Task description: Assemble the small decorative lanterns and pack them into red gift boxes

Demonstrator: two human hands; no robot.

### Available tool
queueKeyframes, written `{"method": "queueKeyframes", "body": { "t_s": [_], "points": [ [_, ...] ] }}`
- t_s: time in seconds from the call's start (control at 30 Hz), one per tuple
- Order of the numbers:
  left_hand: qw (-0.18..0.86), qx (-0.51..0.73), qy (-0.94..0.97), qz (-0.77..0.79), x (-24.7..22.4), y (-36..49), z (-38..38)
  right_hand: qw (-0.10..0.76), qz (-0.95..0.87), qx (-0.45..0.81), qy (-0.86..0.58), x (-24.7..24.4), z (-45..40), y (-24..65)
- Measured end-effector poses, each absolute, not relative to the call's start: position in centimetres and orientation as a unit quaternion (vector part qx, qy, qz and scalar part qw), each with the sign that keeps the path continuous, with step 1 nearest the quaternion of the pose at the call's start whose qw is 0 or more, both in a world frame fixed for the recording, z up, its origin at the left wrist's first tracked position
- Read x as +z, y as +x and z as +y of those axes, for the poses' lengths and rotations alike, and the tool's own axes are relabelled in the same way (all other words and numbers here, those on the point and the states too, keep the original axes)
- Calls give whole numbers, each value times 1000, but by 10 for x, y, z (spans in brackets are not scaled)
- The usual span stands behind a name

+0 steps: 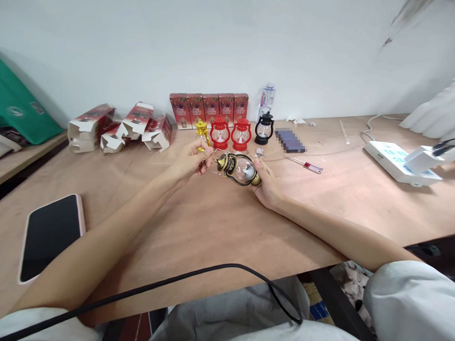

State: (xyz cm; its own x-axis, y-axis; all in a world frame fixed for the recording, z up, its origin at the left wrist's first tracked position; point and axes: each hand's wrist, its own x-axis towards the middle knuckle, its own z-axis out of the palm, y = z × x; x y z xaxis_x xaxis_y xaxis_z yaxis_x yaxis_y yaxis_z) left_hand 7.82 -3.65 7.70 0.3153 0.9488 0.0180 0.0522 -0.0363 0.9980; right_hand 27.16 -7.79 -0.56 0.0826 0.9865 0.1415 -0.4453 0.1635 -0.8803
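Note:
A black-and-gold lantern (239, 169) is held on its side above the table, its top toward the left. My right hand (266, 185) grips its base with closed fingers. At the lantern's top, my left hand (199, 157) pinches a thin wire that looks like the lantern's handle. Behind the hands stand a gold lantern (202, 131), a red lantern (220, 133), a second red lantern (241, 135) and a black lantern (264, 129).
Red boxes (204, 110) line the wall; opened boxes (135, 125) lie left of them. A bottle (267, 99), a screwdriver (304, 164) and a power strip (396, 164) are to the right. A phone (52, 238) lies front left. A black cable (201, 270) crosses the front.

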Motion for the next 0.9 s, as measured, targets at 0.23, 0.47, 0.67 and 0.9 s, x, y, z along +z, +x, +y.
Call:
{"method": "queueKeyframes", "body": {
  "t_s": [0.23,0.47,0.67,0.9],
  "points": [
    [599,379,528,467,78,83,-36,652,-403,537,-354,-2,-80,273],
    [625,387,477,481,83,82,-36,658,-392,535,-357,2,-83,272],
    [649,400,414,498,87,89,-42,675,-383,518,-361,2,-84,270],
    [693,407,353,479,85,99,-49,649,-338,581,-357,3,-85,269]
  ]
}}
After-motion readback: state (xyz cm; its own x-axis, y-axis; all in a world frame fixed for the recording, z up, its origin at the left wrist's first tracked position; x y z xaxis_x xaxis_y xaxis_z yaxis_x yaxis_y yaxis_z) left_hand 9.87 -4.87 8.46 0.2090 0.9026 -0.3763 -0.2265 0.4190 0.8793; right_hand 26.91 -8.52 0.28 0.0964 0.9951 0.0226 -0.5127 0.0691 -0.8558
